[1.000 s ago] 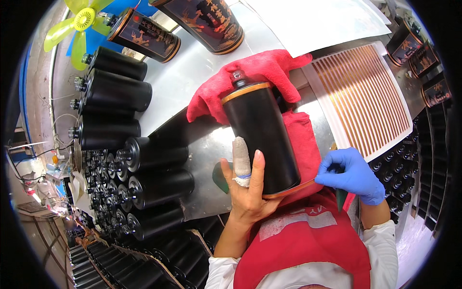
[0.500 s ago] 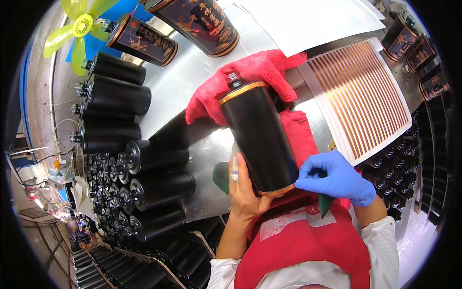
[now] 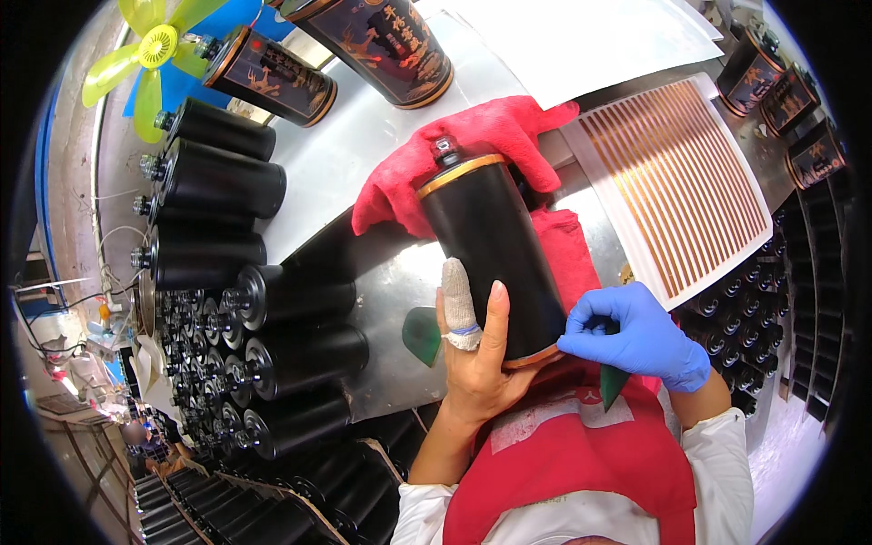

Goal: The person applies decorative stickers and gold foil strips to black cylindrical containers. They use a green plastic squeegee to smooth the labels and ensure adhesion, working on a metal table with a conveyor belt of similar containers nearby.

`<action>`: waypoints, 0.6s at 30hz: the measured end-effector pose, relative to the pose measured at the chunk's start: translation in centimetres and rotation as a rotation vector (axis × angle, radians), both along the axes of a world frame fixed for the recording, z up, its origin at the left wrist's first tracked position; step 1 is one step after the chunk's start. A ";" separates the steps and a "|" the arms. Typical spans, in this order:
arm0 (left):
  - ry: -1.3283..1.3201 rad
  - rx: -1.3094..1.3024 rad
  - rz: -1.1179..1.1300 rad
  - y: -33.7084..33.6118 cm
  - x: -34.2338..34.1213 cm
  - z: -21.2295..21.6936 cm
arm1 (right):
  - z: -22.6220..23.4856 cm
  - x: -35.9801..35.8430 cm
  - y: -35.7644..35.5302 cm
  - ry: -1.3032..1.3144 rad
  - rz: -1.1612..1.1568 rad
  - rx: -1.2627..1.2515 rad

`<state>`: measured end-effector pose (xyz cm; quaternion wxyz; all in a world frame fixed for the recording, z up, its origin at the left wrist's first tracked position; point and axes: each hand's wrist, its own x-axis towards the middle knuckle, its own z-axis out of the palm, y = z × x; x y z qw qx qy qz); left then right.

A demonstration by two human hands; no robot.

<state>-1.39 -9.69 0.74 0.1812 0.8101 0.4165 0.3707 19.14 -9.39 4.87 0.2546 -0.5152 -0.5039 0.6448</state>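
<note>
A large matt-black bottle (image 3: 490, 245) lies tilted across a red cloth (image 3: 381, 195), its clear stopper pointing away from me. Gold tape rings its shoulder, and a gold strip (image 3: 531, 357) runs along its bottom edge. My bare left hand (image 3: 481, 372) grips the bottle's lower left side, thumb on the black surface. A cloth sleeve covers one finger; the others are partly hidden. My blue-gloved right hand (image 3: 627, 341) pinches at the strip's right end. A green pointed piece (image 3: 613, 385) shows below that hand; how it is held is hidden. Another green piece (image 3: 421, 336) lies beside my left hand.
Right of the bottle lies a white sheet of gold strips (image 3: 677, 191). Several black bottles (image 3: 304, 350) stand close together on the left. Decorated bottles (image 3: 386, 50) stand at the back, near a yellow-green fan (image 3: 156, 47). White paper (image 3: 581, 41) covers the far table.
My left thumb and sleeved finger have come up over the bottle's lower left side. The bottle has shifted very slightly right. My right hand keeps its pinch at the bottom edge.
</note>
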 end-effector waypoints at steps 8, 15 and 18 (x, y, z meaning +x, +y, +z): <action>-0.140 -0.101 0.045 -1.7 -1.2 -2.1 | -0.9 0.4 0.0 0.037 -0.084 -0.078; -0.956 -0.671 -0.248 -2.3 -1.5 -1.9 | -1.3 0.3 -0.1 0.107 -0.096 -0.160; -1.134 -0.797 -0.231 -2.1 -0.4 -0.2 | -1.3 0.1 -0.2 0.137 -0.129 -0.162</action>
